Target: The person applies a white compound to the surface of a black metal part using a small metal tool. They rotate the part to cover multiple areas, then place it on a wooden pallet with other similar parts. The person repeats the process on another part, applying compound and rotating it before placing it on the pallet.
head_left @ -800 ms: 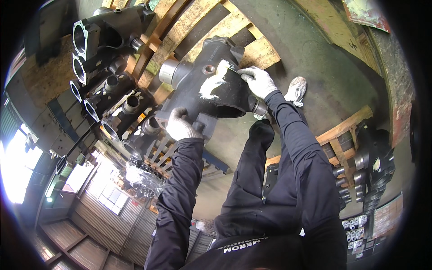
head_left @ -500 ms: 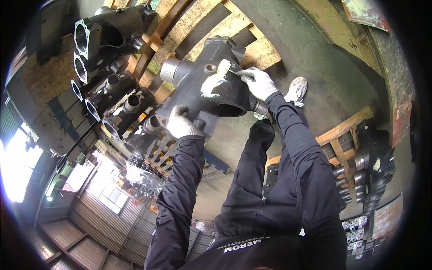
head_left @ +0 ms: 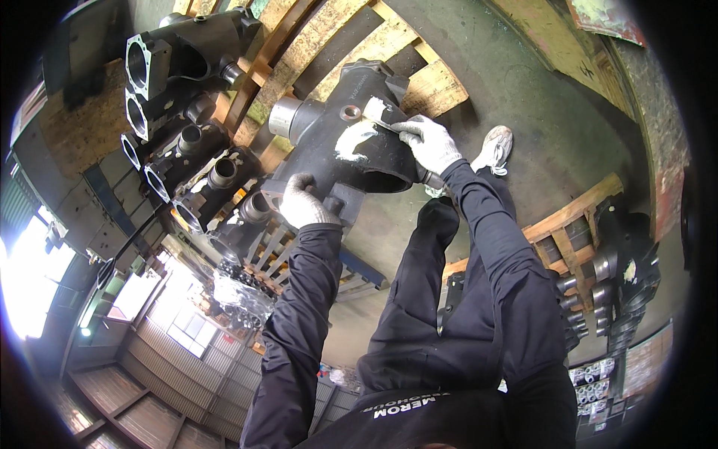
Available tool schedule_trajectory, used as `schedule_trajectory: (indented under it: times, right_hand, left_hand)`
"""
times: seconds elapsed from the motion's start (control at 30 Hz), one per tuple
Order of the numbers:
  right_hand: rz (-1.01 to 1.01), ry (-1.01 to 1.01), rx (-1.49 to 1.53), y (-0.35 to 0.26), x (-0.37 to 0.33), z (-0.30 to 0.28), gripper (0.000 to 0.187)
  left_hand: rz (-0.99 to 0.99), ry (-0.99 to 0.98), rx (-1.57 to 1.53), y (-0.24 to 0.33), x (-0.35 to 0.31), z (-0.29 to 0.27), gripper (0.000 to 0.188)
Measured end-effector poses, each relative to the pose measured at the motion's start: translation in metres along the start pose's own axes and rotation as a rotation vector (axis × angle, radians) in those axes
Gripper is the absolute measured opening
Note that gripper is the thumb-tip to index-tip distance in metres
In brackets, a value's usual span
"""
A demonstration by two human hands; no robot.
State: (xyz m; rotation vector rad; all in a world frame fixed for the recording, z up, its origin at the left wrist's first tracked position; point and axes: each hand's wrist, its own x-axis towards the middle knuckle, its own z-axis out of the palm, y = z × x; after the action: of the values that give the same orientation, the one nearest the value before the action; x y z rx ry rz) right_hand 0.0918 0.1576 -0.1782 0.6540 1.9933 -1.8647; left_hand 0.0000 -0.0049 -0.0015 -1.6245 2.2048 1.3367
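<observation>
A large black metal casting (head_left: pixel 318 161) with round openings, a bare machined neck and a threaded hole lies in front of me. Pale cream filler (head_left: pixel 355 140) is smeared over its top face. In a white knit glove, my right hand (head_left: pixel 431 144) is closed around a thin putty knife (head_left: pixel 380 118), mostly covered by the fingers, whose pale blade end rests at the filler near the threaded hole. My left hand (head_left: pixel 305 206), gloved too, grips the flange at the casting's near left end, fingers bent over its edge.
Several similar black castings (head_left: pixel 202 176) stand in a row at the left on wooden pallets (head_left: pixel 336 63). More castings (head_left: pixel 624 269) sit by a pallet (head_left: pixel 572 247) at the right. A large wooden board (head_left: pixel 561 56) is at the upper right. My shoe (head_left: pixel 493 147) is on the concrete floor.
My right hand has shifted slightly down and left, drawing the putty knife across the filler. The left hand keeps its grip on the casting.
</observation>
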Motion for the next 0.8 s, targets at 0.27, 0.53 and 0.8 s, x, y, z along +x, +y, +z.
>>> schedule_trajectory:
  times: [0.27, 0.53, 0.8]
  right_hand:
    - [-0.004, 0.018, -0.003, -0.007, -0.011, 0.005, 0.023]
    - [-0.124, 0.086, -0.014, -0.016, -0.022, 0.013, 0.022]
    - [-0.176, 0.107, -0.032, -0.026, -0.032, 0.02, 0.023]
  left_hand:
    - [0.001, -0.005, 0.028, 0.002, -0.004, 0.002, 0.011]
    - [-0.025, 0.003, 0.047, 0.002, -0.003, 0.001, 0.012]
    - [-0.029, -0.031, 0.002, 0.0, 0.003, 0.001, 0.011]
